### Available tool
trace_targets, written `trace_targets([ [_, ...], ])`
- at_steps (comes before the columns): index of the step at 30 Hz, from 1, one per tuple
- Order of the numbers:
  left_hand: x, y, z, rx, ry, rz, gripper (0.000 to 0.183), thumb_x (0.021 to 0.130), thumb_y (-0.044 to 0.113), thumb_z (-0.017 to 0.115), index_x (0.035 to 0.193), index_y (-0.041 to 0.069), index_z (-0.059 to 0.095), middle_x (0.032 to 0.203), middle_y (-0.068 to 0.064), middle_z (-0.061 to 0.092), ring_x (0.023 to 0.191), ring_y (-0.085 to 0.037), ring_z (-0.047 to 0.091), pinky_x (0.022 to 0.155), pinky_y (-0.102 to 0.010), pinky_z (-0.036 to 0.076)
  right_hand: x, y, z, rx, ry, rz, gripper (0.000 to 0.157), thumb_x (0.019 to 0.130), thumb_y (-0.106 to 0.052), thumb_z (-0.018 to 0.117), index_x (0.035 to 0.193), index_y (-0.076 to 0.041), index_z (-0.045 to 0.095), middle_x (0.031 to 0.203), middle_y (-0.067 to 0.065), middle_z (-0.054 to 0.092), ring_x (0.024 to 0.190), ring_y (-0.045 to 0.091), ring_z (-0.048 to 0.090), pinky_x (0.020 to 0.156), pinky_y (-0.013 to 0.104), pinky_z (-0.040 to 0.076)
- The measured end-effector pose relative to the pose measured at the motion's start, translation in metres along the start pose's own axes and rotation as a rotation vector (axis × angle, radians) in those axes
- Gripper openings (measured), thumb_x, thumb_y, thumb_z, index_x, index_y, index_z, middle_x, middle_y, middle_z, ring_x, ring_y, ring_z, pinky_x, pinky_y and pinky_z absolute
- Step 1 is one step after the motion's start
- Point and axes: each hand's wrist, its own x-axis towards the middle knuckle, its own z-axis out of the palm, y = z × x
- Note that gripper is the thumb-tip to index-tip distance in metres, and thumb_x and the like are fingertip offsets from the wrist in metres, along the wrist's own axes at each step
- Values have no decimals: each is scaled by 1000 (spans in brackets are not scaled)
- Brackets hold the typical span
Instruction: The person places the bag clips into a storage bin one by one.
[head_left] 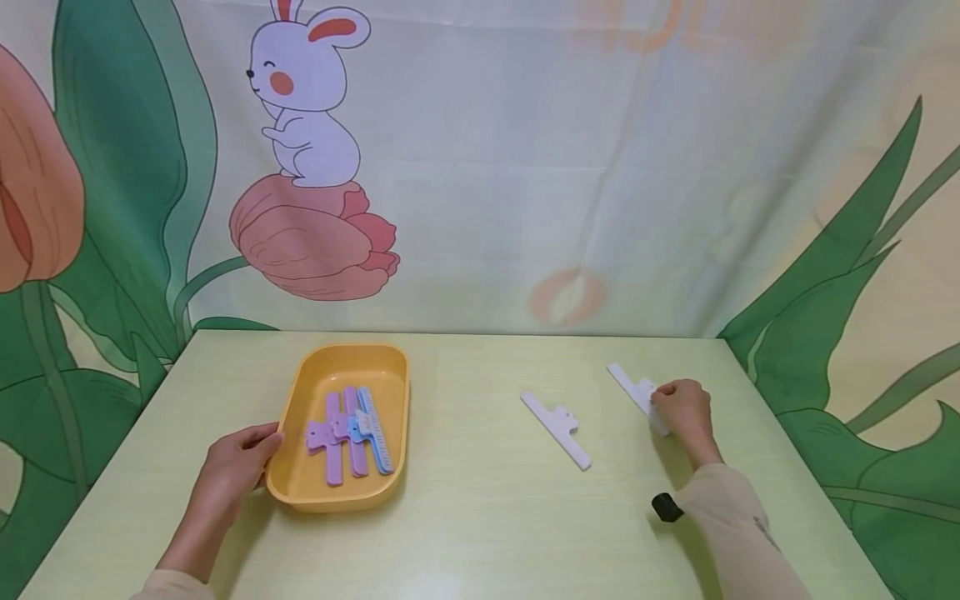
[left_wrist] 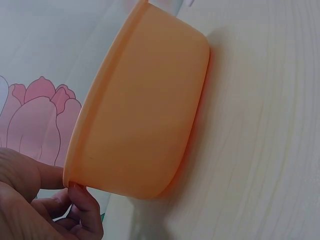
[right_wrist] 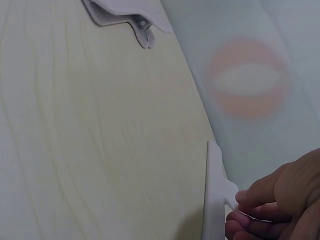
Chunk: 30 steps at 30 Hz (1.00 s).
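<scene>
My left hand (head_left: 234,464) grips the rim of an orange plastic tray (head_left: 337,497) on the left of the table; the left wrist view shows thumb and fingers pinching its edge. Inside the tray lie two purple clips (head_left: 333,458) and a blue clip (head_left: 381,446) with ruler-like marks, partly overlapping. At the right, my right hand (head_left: 686,412) pinches the handle of a white bag clip (head_left: 628,385), whose long bar slants along the table. A second white bag clip (head_left: 557,429) lies untouched to its left. In the right wrist view, thumb and fingers (right_wrist: 265,192) hold the handle tab.
The pale wood-grain table (head_left: 465,533) ends at the back against a printed curtain (head_left: 480,167) with a rabbit and flowers. A black piece (head_left: 666,507) sits by the right sleeve's cuff.
</scene>
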Motion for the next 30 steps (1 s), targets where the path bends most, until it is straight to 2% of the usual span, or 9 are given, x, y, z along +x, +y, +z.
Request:
trace_targets([
  [6, 1, 0, -1, -1, -1, -7, 52, 110, 23, 48, 149, -11, 45, 134, -29, 55, 87, -11, 60, 66, -23, 54, 7, 0, 3, -49, 62, -25, 30, 95, -11, 59, 109, 14, 70, 112, 33, 68, 103, 50, 63, 86, 56, 51],
  [12, 1, 0, 0, 0, -1, -13, 51, 110, 23, 48, 149, -10, 44, 135, -28, 55, 88, -11, 59, 66, -23, 54, 13, 2, 8, -115, 88, -43, 37, 97, -17, 57, 115, 16, 64, 116, 36, 65, 103, 54, 62, 82, 61, 52],
  [14, 0, 1, 0, 0, 0, -14, 52, 110, 23, 48, 149, -11, 44, 136, -29, 54, 88, -11, 60, 67, -23, 54, 14, 3, 10, -139, 91, -49, 38, 98, -19, 56, 113, 15, 64, 113, 36, 66, 99, 54, 64, 77, 60, 53],
  [18, 0, 1, 0, 4, -4, -15, 52, 110, 23, 47, 149, -11, 44, 138, -30, 53, 90, -11, 60, 68, -23, 54, 17, 1, 13, -185, 84, -42, 39, 100, -26, 56, 90, 11, 64, 90, 32, 67, 80, 48, 66, 60, 55, 52],
  [21, 0, 2, 0, 3, -6, -14, 52, 110, 23, 47, 150, -11, 43, 139, -30, 52, 91, -12, 60, 68, -23, 55, 19, -2, 15, -212, 62, -22, 44, 101, -31, 56, 78, 6, 60, 77, 26, 63, 70, 40, 62, 54, 49, 49],
  [30, -2, 3, 0, 12, 3, -14, 51, 110, 22, 47, 149, -11, 44, 138, -31, 53, 93, -15, 61, 68, -23, 54, 28, -9, 21, -276, 28, 14, 51, 104, -41, 53, 77, 2, 61, 77, 21, 62, 70, 34, 60, 55, 44, 46],
])
